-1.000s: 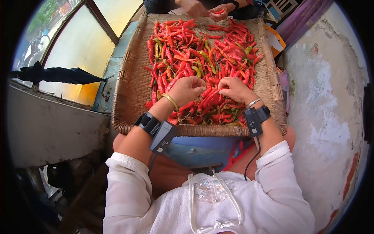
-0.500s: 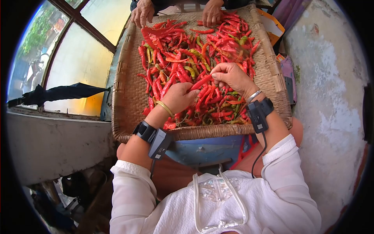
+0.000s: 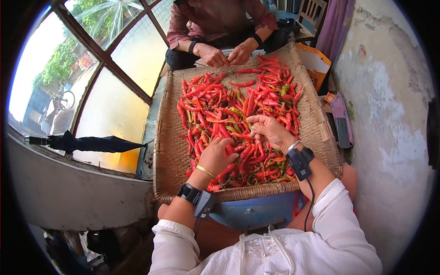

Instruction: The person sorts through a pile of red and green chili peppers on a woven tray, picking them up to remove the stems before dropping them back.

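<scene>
A wide woven basket holds a thick layer of red peppers, with a few green and yellowish ones among them. Over the lower middle of the pile is my left hand, its thumb and fingers apart above the peppers, with nothing plainly held. Up and to its right, my right hand has thumb and index finger pinched together at its left side. A red pepper lies right by those fingertips; the exact thing pinched is too small to make out.
Across the basket another person sits with both hands together at its far edge. A folded dark umbrella lies along the window at left. At right are a phone, an orange-edged box and a rough wall.
The view has tilted up, showing more of the other person, whose hands have come together. My left hand has let go of the red pepper it held, and its fingers have spread.
</scene>
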